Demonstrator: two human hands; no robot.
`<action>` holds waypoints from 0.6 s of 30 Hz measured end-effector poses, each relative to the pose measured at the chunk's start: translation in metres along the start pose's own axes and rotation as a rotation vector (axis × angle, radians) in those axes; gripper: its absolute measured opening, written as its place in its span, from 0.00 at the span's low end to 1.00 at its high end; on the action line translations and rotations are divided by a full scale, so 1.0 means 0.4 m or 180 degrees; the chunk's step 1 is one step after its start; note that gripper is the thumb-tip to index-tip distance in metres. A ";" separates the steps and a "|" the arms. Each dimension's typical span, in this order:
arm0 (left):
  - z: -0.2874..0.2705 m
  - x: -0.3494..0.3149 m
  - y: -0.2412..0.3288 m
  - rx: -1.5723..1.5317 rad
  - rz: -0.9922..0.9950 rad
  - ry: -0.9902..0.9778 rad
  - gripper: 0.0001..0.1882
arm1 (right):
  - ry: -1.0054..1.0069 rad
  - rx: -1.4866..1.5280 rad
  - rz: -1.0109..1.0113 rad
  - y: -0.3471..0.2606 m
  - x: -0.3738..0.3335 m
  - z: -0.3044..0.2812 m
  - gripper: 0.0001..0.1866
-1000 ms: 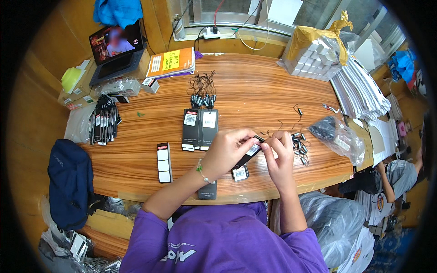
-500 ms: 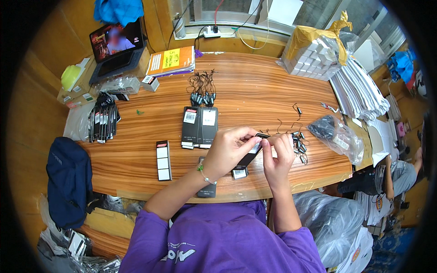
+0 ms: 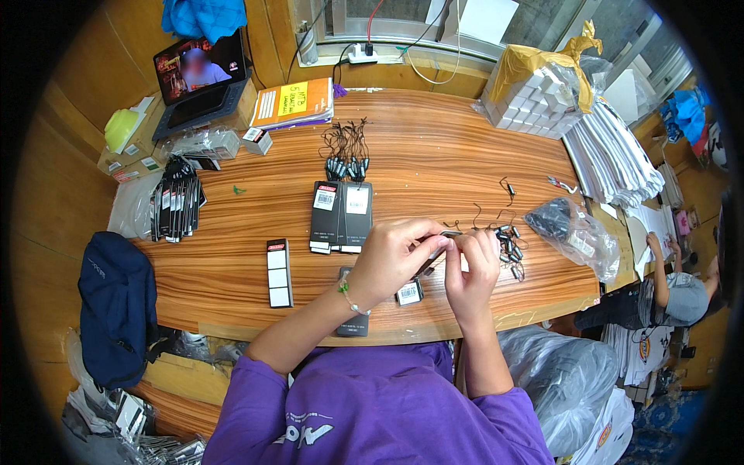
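Over the near middle of the table, my left hand (image 3: 399,252) pinches a black hang tag (image 3: 429,265), which is turned so that only a narrow strip shows. Close beside it, my right hand (image 3: 471,267) has its thumb and fingers closed at the tag's upper end; whether it grips the tag or a cord there is hidden. Just right of my fingers lies a pile of black cords with small dark toggles (image 3: 510,246). Below my hands is a small tag with a white label (image 3: 409,292). Another black tag (image 3: 353,324) lies partly under my left wrist.
Stacked black tags (image 3: 329,221) lie left of centre, with bunched cords (image 3: 346,159) beyond. Further left are a label strip (image 3: 279,273) and a tag pile (image 3: 177,201). Pliers (image 3: 561,184), a plastic bag (image 3: 570,229) and stacked paper (image 3: 616,159) are at right. Another person (image 3: 674,298) works nearby.
The tag in my hands has tilted from showing its dark face to nearly edge-on. My hands stay in almost the same place. The person at the right has raised their arms toward papers.
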State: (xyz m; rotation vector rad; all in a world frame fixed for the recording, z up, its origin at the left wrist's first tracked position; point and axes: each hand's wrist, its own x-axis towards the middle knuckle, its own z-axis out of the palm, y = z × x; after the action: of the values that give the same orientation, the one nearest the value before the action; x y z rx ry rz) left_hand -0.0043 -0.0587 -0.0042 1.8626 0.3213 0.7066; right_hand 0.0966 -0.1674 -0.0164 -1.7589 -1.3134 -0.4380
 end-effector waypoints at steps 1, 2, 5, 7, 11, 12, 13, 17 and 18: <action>0.002 0.000 0.001 0.0061 0.0029 0.0001 0.06 | -0.0006 -0.0042 -0.0016 -0.001 0.000 -0.001 0.04; 0.005 -0.001 0.002 0.0121 0.0059 0.0001 0.06 | -0.0013 0.0009 0.0039 0.003 -0.001 0.000 0.04; 0.003 0.001 0.004 0.0176 0.0089 -0.0100 0.06 | -0.0038 0.0203 0.0269 0.014 -0.001 -0.006 0.06; 0.000 0.001 0.003 0.0077 0.0121 -0.0124 0.06 | -0.0047 0.0391 0.0523 0.007 0.012 -0.026 0.08; 0.000 -0.002 0.000 -0.0076 0.0152 -0.0207 0.05 | -0.0332 0.2467 0.1826 0.033 0.014 -0.048 0.10; -0.001 -0.003 0.000 -0.0054 0.0136 -0.0274 0.05 | -0.0517 0.2547 0.1895 0.046 0.008 -0.053 0.11; -0.001 -0.001 0.001 -0.0025 0.0258 -0.0275 0.05 | -0.0707 0.2623 0.1960 0.056 0.005 -0.057 0.11; -0.003 0.010 0.001 0.0498 0.1230 -0.0096 0.07 | -0.0929 0.3212 0.2325 0.071 0.002 -0.067 0.03; -0.002 0.012 -0.002 0.0729 0.1595 -0.0006 0.08 | -0.0925 0.3323 0.2380 0.077 0.001 -0.068 0.02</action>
State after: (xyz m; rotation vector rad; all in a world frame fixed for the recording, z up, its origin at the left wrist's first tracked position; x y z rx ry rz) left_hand -0.0009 -0.0553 -0.0033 2.1889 -0.0789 1.0382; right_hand 0.1302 -0.1908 -0.0143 -1.2464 -0.7108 0.8177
